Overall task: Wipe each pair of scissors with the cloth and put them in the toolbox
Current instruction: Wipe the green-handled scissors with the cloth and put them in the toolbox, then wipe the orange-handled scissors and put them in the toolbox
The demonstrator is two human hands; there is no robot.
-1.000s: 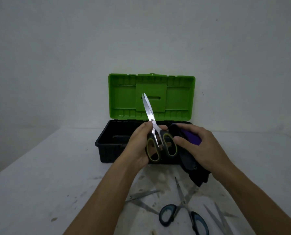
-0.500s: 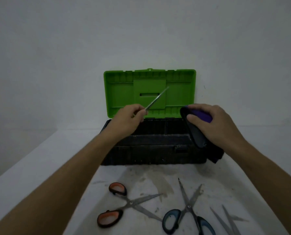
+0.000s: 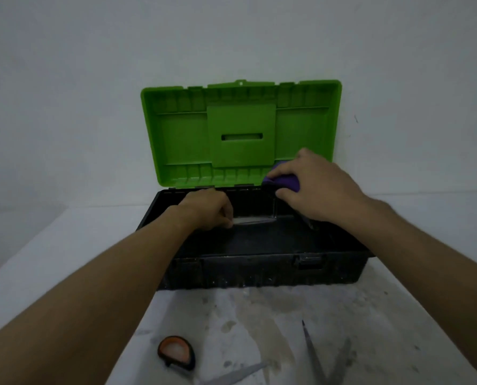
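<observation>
Pale grey wall fills the upper frame behind a stained white table (image 3: 51,273), where the toolbox (image 3: 259,270) sits at centre, its black base open and its green lid (image 3: 240,134) standing upright against the wall. My left hand (image 3: 208,208) reaches into the box at centre frame, fingers curled around a pair of scissors (image 3: 252,220), whose silver blades point right, low inside the black base; the handles are hidden under my hand, and I cannot tell whether the blades touch the floor of the box. My right hand (image 3: 315,187), right of centre above the box's rear right corner, grips the purple cloth (image 3: 284,183), bunched between thumb and fingers. Along the bottom edge of the frame, on the table in front of the toolbox, lie orange-handled scissors (image 3: 177,354), one handle loop and a blade showing, and to their right the spread blades of another pair (image 3: 313,354), handles cut off by the frame.
</observation>
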